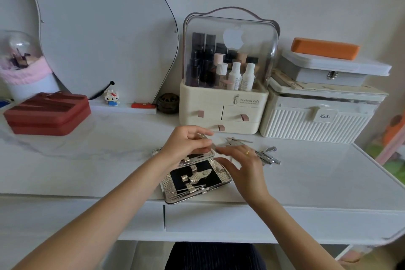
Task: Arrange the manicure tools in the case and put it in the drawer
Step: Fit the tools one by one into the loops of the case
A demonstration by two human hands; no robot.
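Observation:
An open silver manicure case (198, 184) with a black lining lies at the front edge of the white table; thin metal tools sit in its lower half. My left hand (186, 143) hovers over the case's upper half, fingers closed on a small metal tool (205, 137). My right hand (243, 165), with a ring on it, is spread beside the case's right edge, holding nothing. Loose metal tools (266, 155) lie on the table just right of it, more loose tools (237, 141) behind it. A closed table drawer (263, 218) runs under the front edge.
A cream cosmetics organiser (223, 103) with small drawers stands behind the hands. White storage boxes (317, 116) with an orange block (324, 47) on top are at the back right. A red box (47, 113) sits at the left, near a mirror (98, 28).

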